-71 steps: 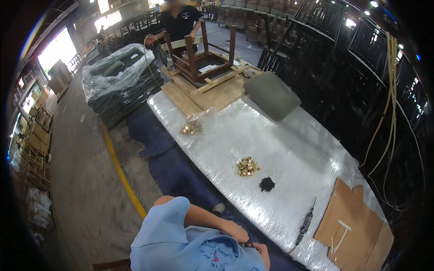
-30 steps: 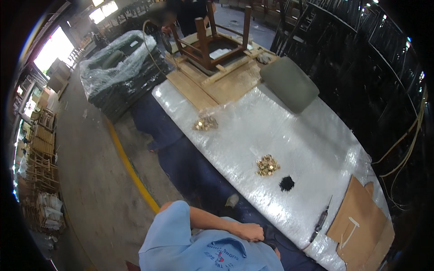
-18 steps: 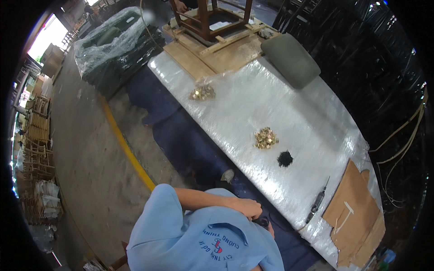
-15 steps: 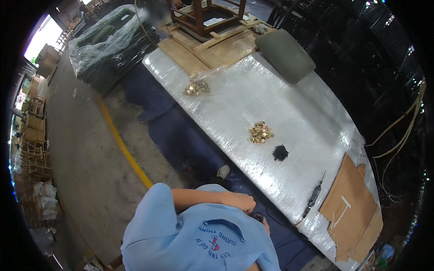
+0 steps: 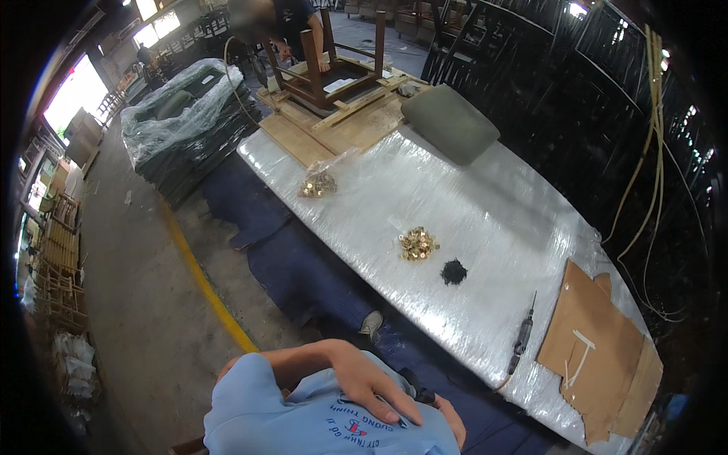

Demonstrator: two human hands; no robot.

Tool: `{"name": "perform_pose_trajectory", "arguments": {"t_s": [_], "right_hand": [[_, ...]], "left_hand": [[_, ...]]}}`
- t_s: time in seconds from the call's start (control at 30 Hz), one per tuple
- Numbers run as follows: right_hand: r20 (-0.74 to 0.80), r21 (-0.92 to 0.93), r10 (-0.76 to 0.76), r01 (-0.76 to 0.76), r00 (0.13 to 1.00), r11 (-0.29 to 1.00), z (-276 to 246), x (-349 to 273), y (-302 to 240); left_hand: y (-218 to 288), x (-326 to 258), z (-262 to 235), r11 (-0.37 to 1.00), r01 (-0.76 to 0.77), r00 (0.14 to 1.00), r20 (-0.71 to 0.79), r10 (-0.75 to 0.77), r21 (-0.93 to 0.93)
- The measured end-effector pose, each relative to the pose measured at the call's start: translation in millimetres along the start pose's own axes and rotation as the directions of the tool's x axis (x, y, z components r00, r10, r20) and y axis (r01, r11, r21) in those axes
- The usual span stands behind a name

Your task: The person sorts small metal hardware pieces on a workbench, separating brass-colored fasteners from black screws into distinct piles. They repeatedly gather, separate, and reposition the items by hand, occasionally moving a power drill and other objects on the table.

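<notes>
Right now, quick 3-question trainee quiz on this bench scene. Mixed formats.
1. True or false: the left hand lies flat on the blue shirt.
2. Which lies nearer the screwdriver: A) brass pile, B) black pile, C) bag of brass parts?
3. Fill in: the green cushion lies on the table beside the upturned wooden ____.

Key: 1 true. 2 B. 3 chair.

Your left hand (image 5: 368,383) is lying flat, fingers spread, on your light-blue shirt (image 5: 303,421), while your right hand (image 5: 449,415) is peeking out beside it, touching a small dark object (image 5: 415,385).
</notes>
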State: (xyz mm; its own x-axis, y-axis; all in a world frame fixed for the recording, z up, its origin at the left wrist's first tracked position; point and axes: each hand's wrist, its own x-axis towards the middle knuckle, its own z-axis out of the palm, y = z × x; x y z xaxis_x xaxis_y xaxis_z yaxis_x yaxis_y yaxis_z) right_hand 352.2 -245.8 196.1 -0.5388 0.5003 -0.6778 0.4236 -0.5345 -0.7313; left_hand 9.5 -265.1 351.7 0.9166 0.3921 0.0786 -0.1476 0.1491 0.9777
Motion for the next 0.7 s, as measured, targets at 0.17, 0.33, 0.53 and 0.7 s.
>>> {"name": "perform_pose_trajectory", "arguments": {"t_s": [0.17, 0.33, 0.53, 0.7], "right_hand": [[0.118, 0.01, -0.013, 0.012, 0.993, 1.0, -34.7, -39.0, 23.7], [0.253, 0.093, -0.014, -0.01, 0.967, 0.996, -56.2, -84.8, 62.7], [0.273, 0.216, -0.065, 0.004, 0.96, 0.976, -65.8, -103.7, 109.4], [0.002, 0.061, -0.082, 0.081, 0.997, 0.995, -91.2, -79.8, 130.9]], "left_hand": [[-20.8, 74.7, 7.9, 0.993, 0.087, 0.994, 0.08, -0.081, -0.079], [-77.7, 159.1, 29.1, 0.936, 0.351, 0.908, -0.24, -0.344, -0.014], [-82.7, 227.4, 29.9, 0.622, 0.636, 0.763, -0.253, -0.594, 0.457], [-102.3, 260.6, 11.1, 0.42, 0.551, 0.78, -0.265, -0.567, 0.721]]}}
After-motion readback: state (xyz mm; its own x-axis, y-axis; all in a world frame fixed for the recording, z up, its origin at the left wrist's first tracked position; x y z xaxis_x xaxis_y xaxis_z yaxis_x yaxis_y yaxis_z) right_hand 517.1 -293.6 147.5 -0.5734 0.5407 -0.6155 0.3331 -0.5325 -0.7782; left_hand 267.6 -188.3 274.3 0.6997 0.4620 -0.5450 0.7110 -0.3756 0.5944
